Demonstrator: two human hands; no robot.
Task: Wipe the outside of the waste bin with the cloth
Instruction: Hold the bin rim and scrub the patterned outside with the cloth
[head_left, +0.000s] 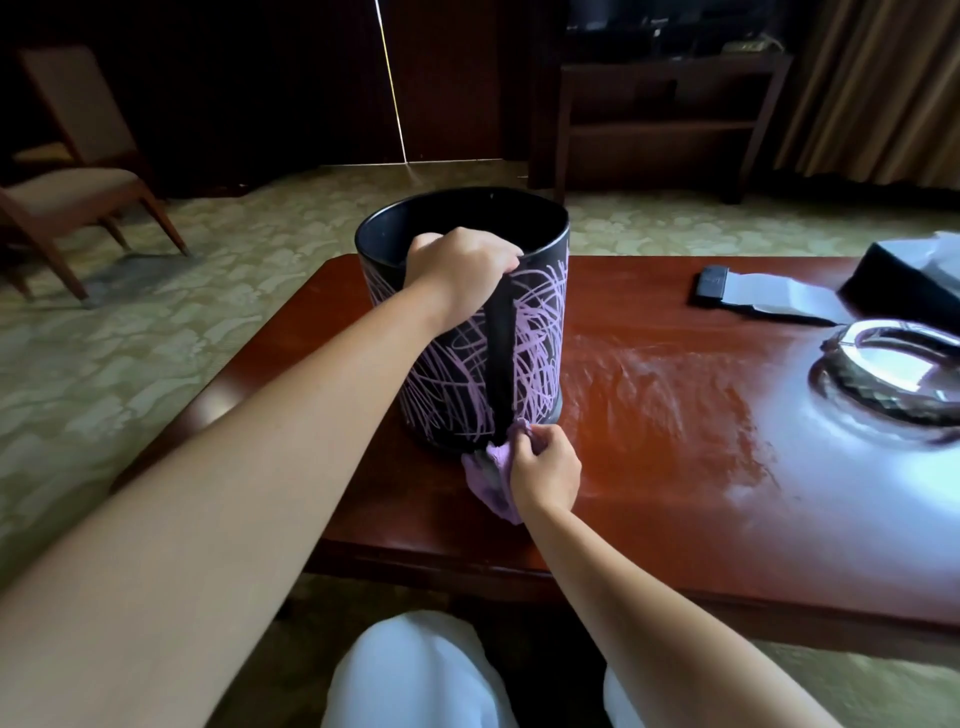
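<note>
— Where's the waste bin (467, 332)?
— Upright on the table (675, 467); left hand (460, 270) fingers curl over its near rim.
— The cloth (493, 478)?
— Bunched in the right hand (545, 467) fingers, against the bin's base.

No legible text, label or number on the waste bin (524, 332) or elsewhere.

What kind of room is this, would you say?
Probably a hotel room or lounge: patterned green-beige carpet, an upholstered wooden chair, heavy tan curtains, and a polished reddish wooden table holding a glass ashtray.
</note>
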